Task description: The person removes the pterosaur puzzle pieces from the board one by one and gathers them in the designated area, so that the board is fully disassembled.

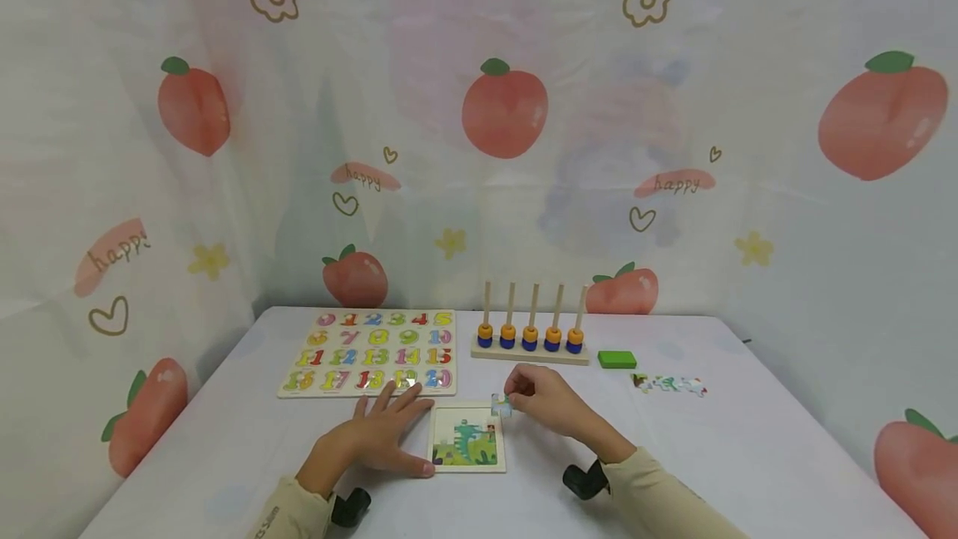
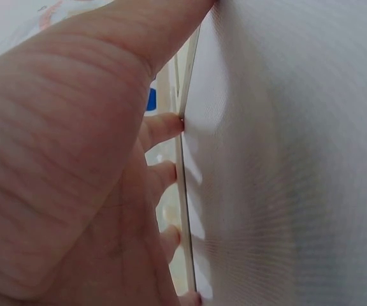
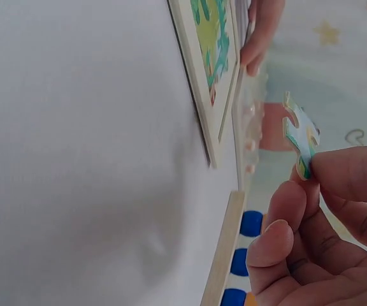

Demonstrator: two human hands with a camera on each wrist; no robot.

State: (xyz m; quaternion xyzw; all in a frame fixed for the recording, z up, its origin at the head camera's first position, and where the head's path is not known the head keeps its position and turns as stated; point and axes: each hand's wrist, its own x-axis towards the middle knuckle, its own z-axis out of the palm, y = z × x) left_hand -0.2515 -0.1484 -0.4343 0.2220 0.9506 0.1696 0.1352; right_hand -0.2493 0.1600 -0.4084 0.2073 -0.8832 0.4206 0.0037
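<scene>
A square wooden puzzle frame (image 1: 467, 470) lies on the table with a green dinosaur picture partly filled in; its upper part shows bare backing. My right hand (image 1: 550, 399) pinches a jigsaw piece (image 3: 303, 131) between thumb and fingertips, held above the frame's upper right corner. The piece is pale blue with some green and has knobs and notches. Beside the frame on the left, my left hand (image 1: 385, 437) has its fingers spread. Its thumb lies along the frame's lower left corner, and its fingertips reach the near edge of the number board (image 1: 294, 385).
Behind the frame stands a wooden stacking rack (image 1: 530, 352) with five pegs carrying orange and blue beads. To its right lie a green block (image 1: 617, 359) and several loose jigsaw pieces (image 1: 669, 385). A fruit-printed curtain (image 1: 479, 215) surrounds the table (image 1: 748, 456).
</scene>
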